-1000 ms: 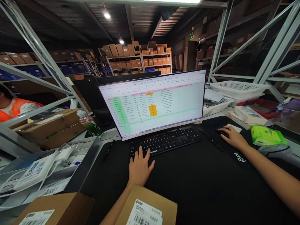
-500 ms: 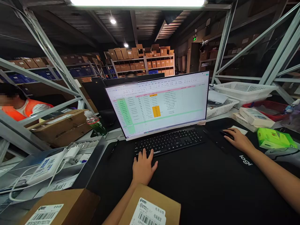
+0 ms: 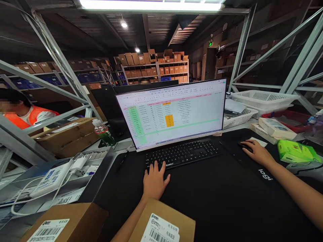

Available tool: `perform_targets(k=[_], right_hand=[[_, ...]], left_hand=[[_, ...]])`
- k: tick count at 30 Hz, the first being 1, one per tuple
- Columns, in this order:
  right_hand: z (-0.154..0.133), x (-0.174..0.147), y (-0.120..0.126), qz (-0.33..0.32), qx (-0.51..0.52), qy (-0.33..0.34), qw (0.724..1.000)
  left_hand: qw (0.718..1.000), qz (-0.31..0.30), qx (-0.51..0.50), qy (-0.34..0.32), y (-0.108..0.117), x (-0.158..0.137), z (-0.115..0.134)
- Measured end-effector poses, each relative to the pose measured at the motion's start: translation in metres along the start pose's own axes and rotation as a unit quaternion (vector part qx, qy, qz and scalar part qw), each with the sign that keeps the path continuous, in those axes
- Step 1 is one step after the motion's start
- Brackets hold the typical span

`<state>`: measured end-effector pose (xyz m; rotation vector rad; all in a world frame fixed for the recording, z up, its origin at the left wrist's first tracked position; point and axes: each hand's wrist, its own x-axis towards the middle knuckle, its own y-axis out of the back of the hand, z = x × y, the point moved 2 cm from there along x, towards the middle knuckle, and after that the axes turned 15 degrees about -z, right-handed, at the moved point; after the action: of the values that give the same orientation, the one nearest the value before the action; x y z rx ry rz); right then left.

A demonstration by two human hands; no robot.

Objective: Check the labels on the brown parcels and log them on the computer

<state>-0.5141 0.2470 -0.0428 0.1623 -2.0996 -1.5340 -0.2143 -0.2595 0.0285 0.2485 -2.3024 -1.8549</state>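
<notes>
My left hand [image 3: 154,181] rests with spread fingers on the lower left keys of a black keyboard [image 3: 181,153]. Over at the right, my right hand [image 3: 257,153] lies over a dark computer mouse [image 3: 245,146] on the black desk mat [image 3: 214,198], fingers curved on it. Behind the keyboard stands a monitor [image 3: 196,114] with a spreadsheet showing green, pink and orange cells. A cardboard box [image 3: 174,215] with a shipping label covers part of my left forearm. Another labelled cardboard box [image 3: 80,218] sits at the lower left.
A grey bin [image 3: 101,171] with chargers and cables is on the left, near a green-labelled bottle [image 3: 102,131]. White baskets [image 3: 264,97], white boxes [image 3: 277,127] and a green pack [image 3: 297,151] lie right. A co-worker in an orange vest [image 3: 32,116] is beyond the metal frame.
The whole view has shifted slightly, with the scene a little lower and to the right. Both hands stay in place on the keyboard and mouse, and the screen looks the same.
</notes>
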Motion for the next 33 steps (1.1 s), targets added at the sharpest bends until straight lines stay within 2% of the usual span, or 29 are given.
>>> perform_targets(k=[9,24,33], right_hand=[[-0.002,-0.001,0.004,-0.012,0.002,0.002,1.000],[0.001,-0.001,0.004,-0.009,0.005,-0.006,1.000],[-0.017,-0.007,0.016,-0.035,-0.014,-0.029,0.999]], left_hand=[[1.000,-0.009,-0.001,0.004,0.002,-0.001,0.001],[1.000,0.010,-0.002,-0.001,-0.001,-0.001,0.000],[1.000,0.012,0.011,0.006,0.001,0.000,0.000]])
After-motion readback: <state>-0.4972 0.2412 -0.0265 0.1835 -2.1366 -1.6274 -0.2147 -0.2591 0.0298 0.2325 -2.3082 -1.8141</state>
